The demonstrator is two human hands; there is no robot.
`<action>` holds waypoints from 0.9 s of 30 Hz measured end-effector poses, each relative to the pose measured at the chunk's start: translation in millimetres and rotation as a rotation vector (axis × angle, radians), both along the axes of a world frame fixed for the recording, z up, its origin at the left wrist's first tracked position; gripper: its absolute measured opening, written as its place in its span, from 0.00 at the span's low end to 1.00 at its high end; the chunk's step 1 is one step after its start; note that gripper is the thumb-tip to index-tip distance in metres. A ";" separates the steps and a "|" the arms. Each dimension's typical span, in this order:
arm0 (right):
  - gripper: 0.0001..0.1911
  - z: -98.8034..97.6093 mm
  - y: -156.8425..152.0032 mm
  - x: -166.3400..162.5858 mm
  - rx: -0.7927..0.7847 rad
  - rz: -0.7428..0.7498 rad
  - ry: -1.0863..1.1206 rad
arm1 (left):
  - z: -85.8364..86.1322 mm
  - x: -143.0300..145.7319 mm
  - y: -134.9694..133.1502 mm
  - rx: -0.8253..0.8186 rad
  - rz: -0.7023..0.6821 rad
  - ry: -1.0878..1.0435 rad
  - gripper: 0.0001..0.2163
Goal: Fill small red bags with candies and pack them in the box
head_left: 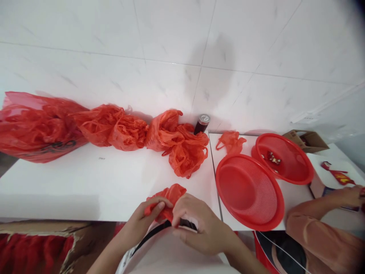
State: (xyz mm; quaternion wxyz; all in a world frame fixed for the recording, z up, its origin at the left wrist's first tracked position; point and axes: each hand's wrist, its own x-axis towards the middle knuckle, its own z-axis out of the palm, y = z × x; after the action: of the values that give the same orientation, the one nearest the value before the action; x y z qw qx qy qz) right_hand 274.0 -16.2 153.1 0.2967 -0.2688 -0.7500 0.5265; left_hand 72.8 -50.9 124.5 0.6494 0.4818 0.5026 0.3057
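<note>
A crumpled red plastic bag (172, 193) is gathered between my hands, just over the table's front edge. My left hand (144, 220) is closed on its left side, with thumb and fingers pinching the film. On the bag's right side, my right hand (199, 224) is curled with the fingertips against the plastic. The exact grip of those fingers is partly hidden. Beyond my hands stand several bunched red plastic bags, the nearest bag (186, 158) with its handles loose.
A large red sack (42, 127) lies at the left. A dark can (202, 125) stands by the wall. Rightward are a red colander (248, 190), a red basin (302, 167) with small wrapped pieces, and a cardboard box (316, 142). Another person's arm (325, 205) reaches in there.
</note>
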 end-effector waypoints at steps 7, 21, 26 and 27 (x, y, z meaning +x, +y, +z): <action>0.17 -40.2 13.1 -24.6 -0.006 -0.078 -0.200 | -17.8 -6.3 2.8 0.324 -0.084 0.342 0.10; 0.18 -59.4 15.7 -12.9 -0.412 -0.216 -0.096 | -29.5 -25.4 -2.2 0.343 -0.101 0.435 0.17; 0.20 -95.0 41.6 10.8 -0.434 -0.560 -0.033 | -44.9 -50.4 -20.9 0.171 0.031 0.421 0.19; 0.21 -99.3 45.9 14.2 -0.417 -0.624 -0.043 | -46.8 -50.6 -22.9 0.162 0.076 0.396 0.19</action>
State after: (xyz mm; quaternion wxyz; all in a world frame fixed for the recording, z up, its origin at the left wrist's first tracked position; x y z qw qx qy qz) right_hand 288.2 29.6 53.8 0.3662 -0.5500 -0.5147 0.5463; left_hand 22.3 -73.9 77.7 0.4850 0.5638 0.6121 0.2688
